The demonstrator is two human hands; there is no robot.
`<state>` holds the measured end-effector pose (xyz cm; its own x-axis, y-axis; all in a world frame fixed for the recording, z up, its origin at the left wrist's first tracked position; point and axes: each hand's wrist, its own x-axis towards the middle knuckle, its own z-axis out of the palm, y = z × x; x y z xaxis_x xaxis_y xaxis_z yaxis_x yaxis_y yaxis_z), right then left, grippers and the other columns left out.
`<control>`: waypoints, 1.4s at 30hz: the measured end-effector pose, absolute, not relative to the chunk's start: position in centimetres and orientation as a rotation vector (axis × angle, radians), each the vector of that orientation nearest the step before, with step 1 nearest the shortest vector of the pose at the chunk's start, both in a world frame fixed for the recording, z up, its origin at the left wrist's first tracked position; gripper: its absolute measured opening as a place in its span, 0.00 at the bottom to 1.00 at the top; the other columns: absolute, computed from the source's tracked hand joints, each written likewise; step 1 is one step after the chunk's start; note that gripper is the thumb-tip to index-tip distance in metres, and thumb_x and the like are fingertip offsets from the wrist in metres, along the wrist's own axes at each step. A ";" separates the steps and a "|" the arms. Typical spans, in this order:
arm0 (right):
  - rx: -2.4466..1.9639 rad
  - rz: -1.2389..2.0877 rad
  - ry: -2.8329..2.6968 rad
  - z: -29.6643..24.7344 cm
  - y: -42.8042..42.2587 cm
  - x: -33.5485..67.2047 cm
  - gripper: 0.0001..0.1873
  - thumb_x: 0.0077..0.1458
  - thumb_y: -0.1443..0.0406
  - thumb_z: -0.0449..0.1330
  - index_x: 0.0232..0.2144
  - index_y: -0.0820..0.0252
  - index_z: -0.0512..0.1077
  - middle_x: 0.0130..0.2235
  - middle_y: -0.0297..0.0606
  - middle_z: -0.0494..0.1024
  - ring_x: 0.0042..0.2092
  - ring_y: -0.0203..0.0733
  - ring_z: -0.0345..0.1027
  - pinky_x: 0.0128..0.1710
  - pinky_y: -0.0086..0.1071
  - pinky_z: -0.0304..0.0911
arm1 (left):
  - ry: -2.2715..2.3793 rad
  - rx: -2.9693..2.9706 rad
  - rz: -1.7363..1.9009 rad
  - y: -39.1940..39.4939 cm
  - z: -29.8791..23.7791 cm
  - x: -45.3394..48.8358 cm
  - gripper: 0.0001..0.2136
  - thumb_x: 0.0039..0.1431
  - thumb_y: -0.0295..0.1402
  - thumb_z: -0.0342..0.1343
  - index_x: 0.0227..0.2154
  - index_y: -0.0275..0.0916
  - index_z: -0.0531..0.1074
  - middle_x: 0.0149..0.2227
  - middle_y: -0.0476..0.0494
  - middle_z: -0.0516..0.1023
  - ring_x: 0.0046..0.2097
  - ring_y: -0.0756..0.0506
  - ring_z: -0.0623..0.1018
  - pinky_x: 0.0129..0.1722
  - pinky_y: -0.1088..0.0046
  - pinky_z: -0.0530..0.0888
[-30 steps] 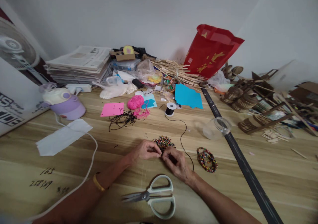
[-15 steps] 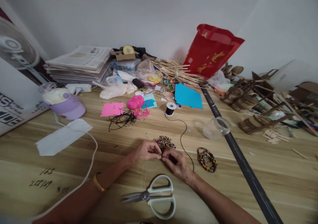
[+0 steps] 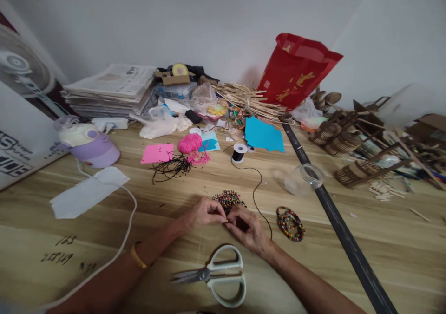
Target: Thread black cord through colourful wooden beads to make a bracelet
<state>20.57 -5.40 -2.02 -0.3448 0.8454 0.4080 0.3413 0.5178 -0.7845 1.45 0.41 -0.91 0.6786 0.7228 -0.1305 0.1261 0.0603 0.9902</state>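
My left hand (image 3: 208,211) is closed in a pinch, its fingertips meeting those of my right hand (image 3: 248,225). A tiny yellow bead (image 3: 226,220) shows between the two pinches. The black cord (image 3: 259,184) runs from its spool (image 3: 239,153) down to my right wrist and passes out of sight there; my right fingers are pinched, seemingly on its end. Just beyond the fingertips lies a pile of multicoloured beads (image 3: 228,199). Strung bead bracelets (image 3: 290,224) rest to the right of my right hand. Scissors (image 3: 216,275) with pale handles lie partly spread in front of me.
Pink yarn (image 3: 190,143), black cord pieces (image 3: 171,166) and blue paper (image 3: 265,134) lie farther back. A clear round container (image 3: 304,180) stands right, by a dark strip (image 3: 343,230). White cable (image 3: 130,221) crosses the left side. Woven baskets (image 3: 362,171) sit far right.
My hands stay together in nearly the same spot, with only slight finger shifts. The yellow bead between the fingertips shows a little more clearly now.
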 end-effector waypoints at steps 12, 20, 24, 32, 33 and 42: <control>-0.998 0.847 -1.919 -1.4 -5.8 21.0 0.20 0.61 0.57 0.52 0.19 0.58 0.59 0.22 0.31 0.61 0.25 0.34 0.55 0.25 0.28 0.51 | 0.711 1.450 0.545 0.6 -1.0 1.3 0.12 0.45 0.38 0.66 0.23 0.32 0.74 0.24 0.46 0.76 0.27 0.52 0.72 0.29 0.78 0.67; -1.135 0.993 -1.689 -1.7 -5.4 21.3 0.24 0.63 0.51 0.47 0.20 0.59 0.60 0.22 0.30 0.59 0.26 0.35 0.54 0.25 0.28 0.51 | 0.689 1.371 0.565 0.6 -1.5 1.2 0.13 0.44 0.38 0.66 0.25 0.32 0.75 0.26 0.45 0.78 0.28 0.51 0.74 0.31 0.78 0.69; -1.122 1.069 -1.601 -1.4 -5.3 21.1 0.22 0.61 0.50 0.50 0.23 0.59 0.63 0.23 0.31 0.62 0.26 0.35 0.55 0.26 0.28 0.53 | 0.686 1.353 0.572 0.6 -1.6 1.2 0.13 0.43 0.37 0.67 0.25 0.32 0.74 0.27 0.43 0.79 0.29 0.50 0.76 0.33 0.76 0.71; -1.039 1.294 -1.494 -1.7 -5.4 20.5 0.18 0.50 0.53 0.64 0.33 0.59 0.67 0.25 0.31 0.68 0.26 0.33 0.60 0.25 0.26 0.58 | 0.691 1.383 0.633 -0.3 -0.8 2.0 0.11 0.43 0.34 0.67 0.25 0.32 0.74 0.27 0.45 0.78 0.30 0.51 0.75 0.33 0.77 0.71; -1.040 1.300 -1.489 -1.8 -5.4 20.5 0.18 0.49 0.52 0.65 0.32 0.59 0.67 0.25 0.31 0.68 0.26 0.33 0.60 0.24 0.26 0.58 | 0.697 1.385 0.640 -0.4 -0.8 2.1 0.11 0.43 0.34 0.67 0.25 0.32 0.74 0.27 0.45 0.78 0.29 0.51 0.75 0.33 0.77 0.71; -1.006 1.494 -1.351 -2.3 -5.1 20.5 0.20 0.45 0.51 0.67 0.29 0.59 0.66 0.23 0.29 0.71 0.21 0.31 0.63 0.21 0.24 0.60 | 0.746 1.420 0.776 -1.0 -0.7 2.6 0.10 0.44 0.34 0.66 0.24 0.33 0.73 0.27 0.44 0.77 0.30 0.50 0.75 0.34 0.76 0.71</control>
